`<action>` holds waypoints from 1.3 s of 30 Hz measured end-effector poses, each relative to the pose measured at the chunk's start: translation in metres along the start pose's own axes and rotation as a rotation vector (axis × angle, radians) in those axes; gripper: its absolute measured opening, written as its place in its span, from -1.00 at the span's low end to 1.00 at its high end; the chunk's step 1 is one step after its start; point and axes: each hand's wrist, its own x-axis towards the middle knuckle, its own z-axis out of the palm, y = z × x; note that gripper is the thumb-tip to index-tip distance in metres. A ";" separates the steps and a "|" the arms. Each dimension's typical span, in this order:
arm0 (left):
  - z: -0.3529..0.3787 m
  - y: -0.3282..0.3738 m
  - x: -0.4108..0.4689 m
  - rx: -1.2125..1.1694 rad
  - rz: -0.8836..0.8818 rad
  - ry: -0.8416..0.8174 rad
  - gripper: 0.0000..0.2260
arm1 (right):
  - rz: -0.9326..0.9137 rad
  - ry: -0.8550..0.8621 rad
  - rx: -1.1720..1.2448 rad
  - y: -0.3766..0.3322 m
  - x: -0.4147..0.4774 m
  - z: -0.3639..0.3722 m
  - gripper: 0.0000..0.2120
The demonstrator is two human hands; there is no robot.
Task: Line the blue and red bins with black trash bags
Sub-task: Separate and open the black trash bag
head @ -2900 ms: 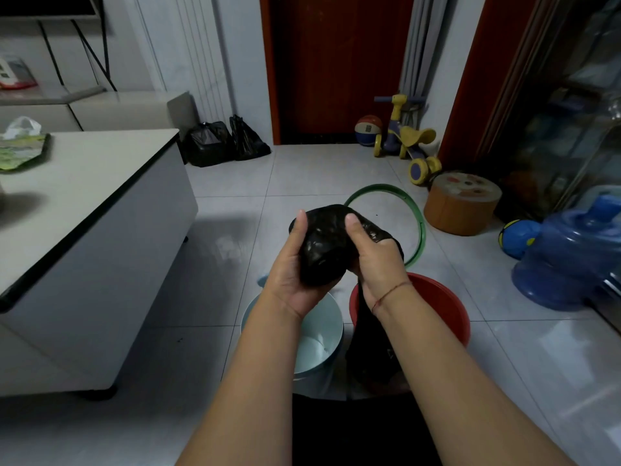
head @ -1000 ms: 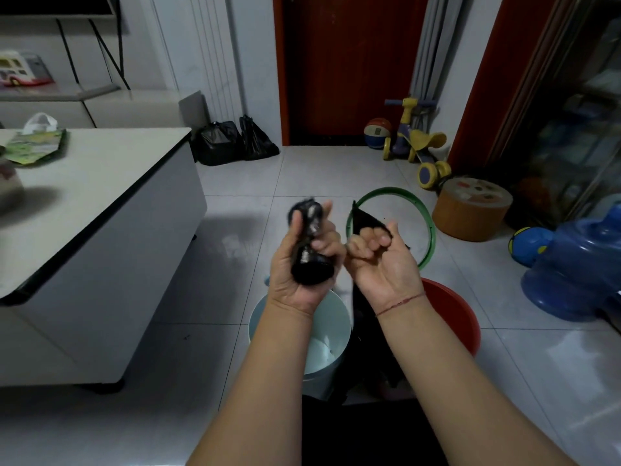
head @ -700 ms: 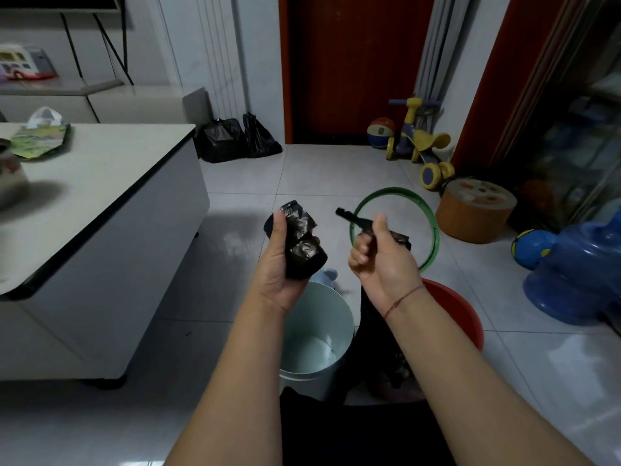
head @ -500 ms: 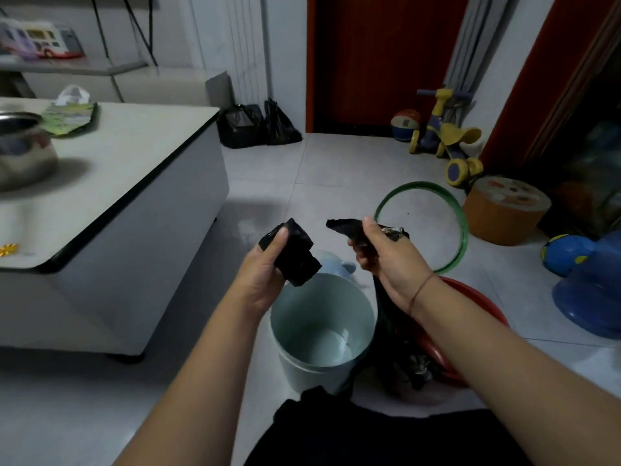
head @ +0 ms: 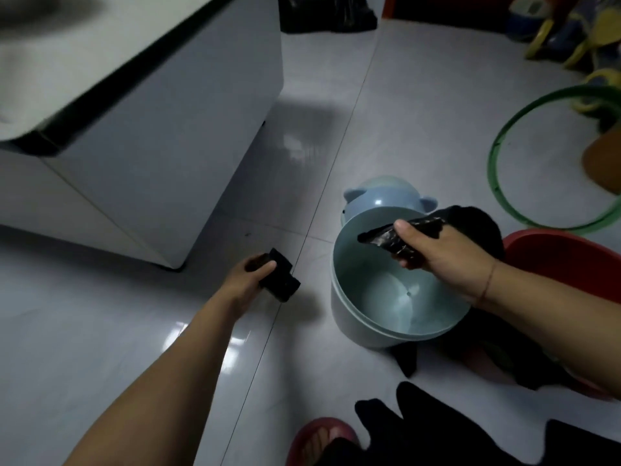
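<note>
The pale blue bin [head: 339,299] stands open and unlined on the floor tiles at centre right. Behind it to the right is the red bin [head: 564,253], partly hidden by my right arm. My left hand [head: 248,280] holds a black roll of trash bags [head: 280,280] low over the floor, left of the blue bin. My right hand [head: 440,252] grips a separate black trash bag [head: 389,234] above the blue bin's rim. The bag trails back over my hand and hangs down between the two bins.
A blue lid with ears [head: 383,198] lies behind the blue bin. A white cabinet [head: 161,129] fills the upper left. A green hoop [head: 524,210] lies at right, black bags [head: 322,13] and a toy trike [head: 578,31] farther back. My sandalled foot [head: 319,438] is at the bottom.
The view has tipped down toward the floor. My left hand dropped with the roll toward the floor left of the blue bin. My right hand carried its bag over the blue bin's mouth.
</note>
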 end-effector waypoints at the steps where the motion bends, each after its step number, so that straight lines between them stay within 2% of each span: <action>1: -0.001 -0.014 0.007 0.032 -0.037 -0.015 -0.68 | 0.013 0.003 0.006 0.004 0.005 0.001 -0.81; 6: 0.005 -0.069 0.036 0.266 -0.121 0.057 -0.63 | 0.051 -0.001 0.034 0.024 0.016 0.002 -0.83; 11: 0.015 -0.090 0.046 0.454 -0.026 0.178 -0.54 | 0.066 0.018 0.024 0.034 0.019 -0.002 -0.81; 16: 0.019 -0.090 0.043 0.475 0.020 0.198 -0.60 | 0.045 0.017 -0.027 0.038 0.016 -0.005 -0.80; 20: 0.016 -0.083 0.035 0.512 -0.004 0.259 -0.39 | 0.030 0.016 -0.046 0.029 0.011 -0.006 -0.79; 23: 0.020 -0.064 0.022 0.511 0.021 0.257 -0.32 | 0.011 0.019 -0.048 0.014 0.005 -0.008 -0.74; 25: 0.028 -0.040 0.007 0.457 0.064 0.219 -0.35 | -0.009 0.029 -0.052 0.001 -0.003 -0.011 -0.73; 29: 0.056 0.028 -0.039 0.415 0.288 0.171 -0.64 | -0.080 0.033 -0.069 -0.030 -0.024 -0.013 -0.77; 31: 0.078 0.064 -0.069 0.287 0.237 0.008 -0.57 | -0.133 0.025 -0.081 -0.048 -0.039 -0.015 -0.79; 35: 0.129 0.115 -0.127 -0.049 -0.195 -0.655 -0.19 | -0.235 -0.067 -0.069 -0.087 -0.077 -0.021 -0.74; 37: 0.155 0.132 -0.150 -0.218 -0.316 -0.844 -0.10 | -0.227 -0.187 -0.051 -0.099 -0.101 -0.023 -0.71; 39: 0.179 0.149 -0.168 -0.280 -0.330 -0.926 -0.06 | -0.182 -0.283 -0.098 -0.102 -0.124 -0.026 -0.74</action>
